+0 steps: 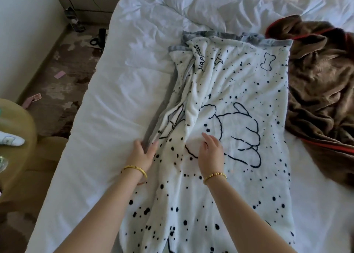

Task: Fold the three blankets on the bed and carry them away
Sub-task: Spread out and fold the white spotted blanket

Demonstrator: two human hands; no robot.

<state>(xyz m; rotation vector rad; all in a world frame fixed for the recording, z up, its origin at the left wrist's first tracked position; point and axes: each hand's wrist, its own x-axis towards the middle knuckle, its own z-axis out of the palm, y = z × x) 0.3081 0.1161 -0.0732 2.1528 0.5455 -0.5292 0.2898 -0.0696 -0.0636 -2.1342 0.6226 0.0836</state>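
Note:
A white blanket [239,91] with black spots, drawn outlines and a grey border lies lengthwise on the white bed [107,103]. Its left side is bunched into long folds. My left hand [142,153] pinches the grey left edge between thumb and fingers. My right hand [210,153] lies flat on the blanket's middle with fingers apart, holding nothing. A brown blanket [321,84] with red trim lies crumpled at the bed's right side, touching the spotted one. A third blanket is not in view.
A rumpled white duvet [191,9] covers the bed's far end. Left of the bed is patterned carpet [57,76] with small papers and dark items by the wall. A tan round table [17,137] stands at the near left.

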